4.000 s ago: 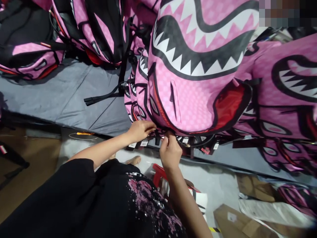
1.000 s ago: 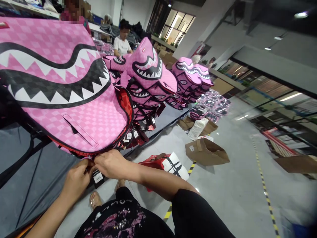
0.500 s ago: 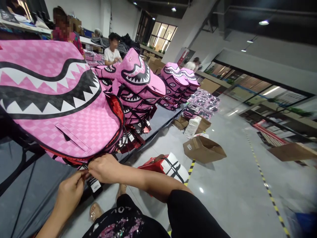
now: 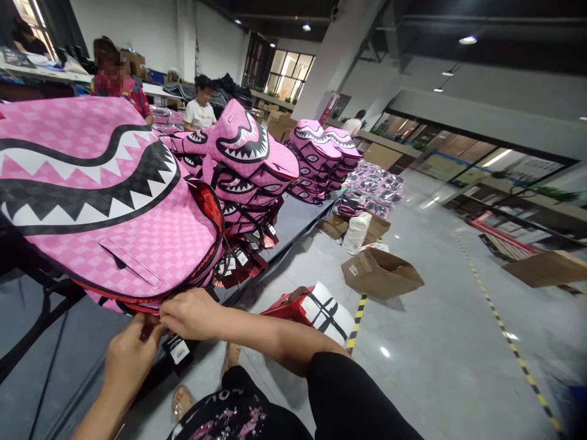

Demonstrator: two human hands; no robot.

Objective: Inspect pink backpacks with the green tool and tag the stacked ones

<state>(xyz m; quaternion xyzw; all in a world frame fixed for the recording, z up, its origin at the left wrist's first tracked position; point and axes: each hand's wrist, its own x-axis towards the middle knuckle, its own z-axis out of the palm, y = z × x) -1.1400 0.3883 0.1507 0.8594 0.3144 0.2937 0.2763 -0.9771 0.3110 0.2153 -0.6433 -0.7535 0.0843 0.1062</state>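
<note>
A large pink backpack (image 4: 105, 208) printed with a black-and-white shark mouth lies on top of a stack at the edge of a grey table (image 4: 41, 366). My left hand (image 4: 128, 357) is closed at the backpack's lower edge, pinching something dark that I cannot make out. My right hand (image 4: 190, 315) is closed right beside it, fingers pressed on the same edge. A black hang tag (image 4: 178, 352) with a white label dangles just below both hands.
More stacks of pink backpacks (image 4: 247, 165) run along the table. Open cardboard boxes (image 4: 380, 275) and a red stool with a white bag (image 4: 316, 308) stand on the grey floor. Two other people (image 4: 199, 107) work behind the table. Yellow-black tape lines cross the floor.
Four seconds ago I looked down at the backpack's edge; the view has since lifted and swung right across the hall. Both hands stay pinched at the same edge, barely shifting.
</note>
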